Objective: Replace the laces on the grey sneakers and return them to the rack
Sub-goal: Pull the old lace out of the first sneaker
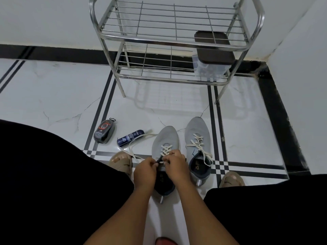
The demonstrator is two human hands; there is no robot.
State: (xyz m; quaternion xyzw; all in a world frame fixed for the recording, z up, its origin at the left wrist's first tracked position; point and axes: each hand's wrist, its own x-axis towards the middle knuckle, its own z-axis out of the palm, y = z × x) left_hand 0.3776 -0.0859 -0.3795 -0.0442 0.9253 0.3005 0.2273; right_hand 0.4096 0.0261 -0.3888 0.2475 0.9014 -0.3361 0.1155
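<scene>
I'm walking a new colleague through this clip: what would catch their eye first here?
First, the two hands: the left hand and right hand meet over the near grey sneaker at centre floor, pinching its cream lace, which trails off to the left. Beside it, to the right, stands the second grey sneaker, laced. Behind them rises the steel shoe rack, with a dark-lidded box on its lower shelf.

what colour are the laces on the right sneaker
Cream, off-white laces on the grey right sneaker; seen in the head view.

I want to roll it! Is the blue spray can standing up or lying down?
Lying down. The blue spray can rests on its side on the floor, left of the grey sneakers.
</scene>
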